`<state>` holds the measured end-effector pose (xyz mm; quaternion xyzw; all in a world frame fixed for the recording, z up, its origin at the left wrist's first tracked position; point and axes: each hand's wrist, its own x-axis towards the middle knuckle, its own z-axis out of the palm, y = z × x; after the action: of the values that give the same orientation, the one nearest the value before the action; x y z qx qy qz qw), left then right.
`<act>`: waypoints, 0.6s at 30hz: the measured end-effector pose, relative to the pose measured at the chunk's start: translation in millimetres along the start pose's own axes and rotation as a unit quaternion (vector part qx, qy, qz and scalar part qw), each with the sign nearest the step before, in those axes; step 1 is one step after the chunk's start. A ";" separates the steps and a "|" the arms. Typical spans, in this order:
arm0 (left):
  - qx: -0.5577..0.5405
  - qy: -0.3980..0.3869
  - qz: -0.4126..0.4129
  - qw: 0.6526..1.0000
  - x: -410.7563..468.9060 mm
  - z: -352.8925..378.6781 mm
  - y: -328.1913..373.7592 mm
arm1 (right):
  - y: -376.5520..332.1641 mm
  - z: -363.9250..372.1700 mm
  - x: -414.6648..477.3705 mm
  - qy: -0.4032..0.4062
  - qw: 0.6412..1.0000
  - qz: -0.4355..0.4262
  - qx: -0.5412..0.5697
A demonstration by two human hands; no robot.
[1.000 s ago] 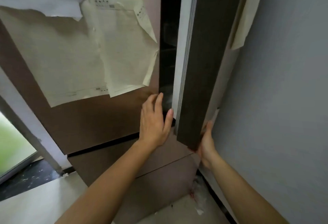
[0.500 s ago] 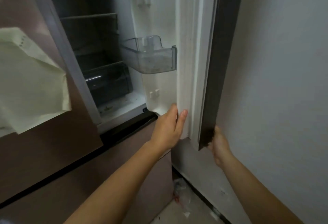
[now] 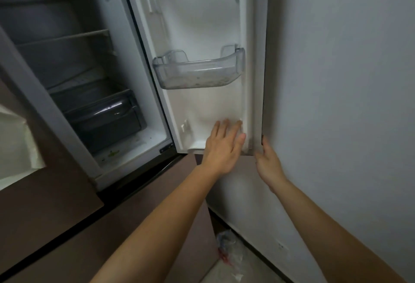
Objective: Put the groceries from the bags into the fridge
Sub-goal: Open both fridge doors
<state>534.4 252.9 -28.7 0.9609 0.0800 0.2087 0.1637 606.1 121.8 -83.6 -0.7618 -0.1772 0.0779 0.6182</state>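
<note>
The fridge [image 3: 67, 62] stands with its right-hand door [image 3: 202, 13] swung wide, back against the grey wall [image 3: 336, 80]. The left hand [image 3: 222, 148] lies flat on the white inner liner of that door near its bottom edge, fingers [image 3: 219, 126] spread and straight, its grip open and holding nothing. The right hand [image 3: 268, 161] sits just beside it, at the door's lower outer corner; its thumb presses the dark outer edge while the other fingers go behind the door out of sight, so its grip is closed on the door's edge.

Above the left hand's grip, a clear door bin [image 3: 198, 69] hangs on the liner (speckled with crumbs or stains along its bottom). To the left of the grip, inside the cabinet, a dark crisper drawer [image 3: 105, 116] sits low, with glass shelves [image 3: 62, 38] above it, all bare. The white floor of the cabinet in front of the drawer shows small stains.

Further left, a cream sheet of paper [image 3: 15, 148] hangs on the brown closed door [image 3: 40, 193]. Below both grips, a crumpled clear plastic bag [image 3: 231, 253] lies on the floor between the fridge's lower drawers and the wall. No groceries are in view.
</note>
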 end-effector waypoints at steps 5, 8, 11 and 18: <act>0.092 -0.027 -0.029 0.995 -25.1 -28.5 -20.9 | 10.8 22.6 10.2 0.048 0.997 0.056 -0.022; 0.156 -0.014 -0.064 0.986 -49.1 -57.2 -49.0 | 0.3 54.2 -1.0 0.093 0.987 0.128 0.014; 0.245 0.037 -0.077 0.966 -80.5 -89.3 -83.1 | -14.7 98.3 -13.8 0.120 0.957 0.238 0.111; 0.377 0.169 -0.123 0.903 -173.6 -180.4 -165.4 | -51.6 212.0 -57.3 -0.127 0.952 0.231 0.158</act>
<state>287.0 419.6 3.7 0.8838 0.2963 0.3005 -0.2020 472.5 303.6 -86.7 -0.6580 -0.0592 0.3417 0.6684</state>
